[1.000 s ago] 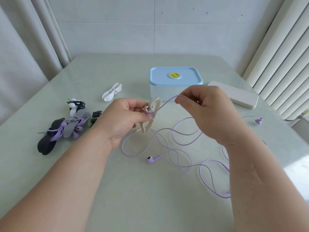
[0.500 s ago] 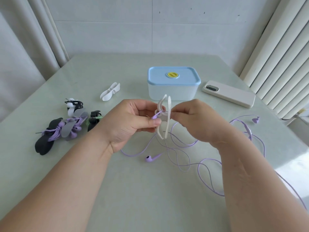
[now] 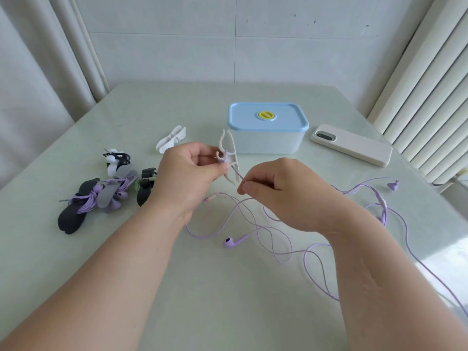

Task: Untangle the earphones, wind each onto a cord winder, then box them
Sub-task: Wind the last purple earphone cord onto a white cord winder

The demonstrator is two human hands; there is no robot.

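Lilac earphones (image 3: 229, 243) sprawled across the frame's lower right; the left hand (image 3: 187, 173) pinched the beige winder (image 3: 228, 153) at centre, the right hand (image 3: 278, 191) pinched their cord (image 3: 238, 175). Steady tension would likely keep wraps neat.

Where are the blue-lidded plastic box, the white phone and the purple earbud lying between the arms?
Blue-lidded plastic box (image 3: 268, 144): head view, front wall.
White phone (image 3: 354, 147): head view, middle of its back.
Purple earbud between the arms (image 3: 228, 243): head view, bud head.
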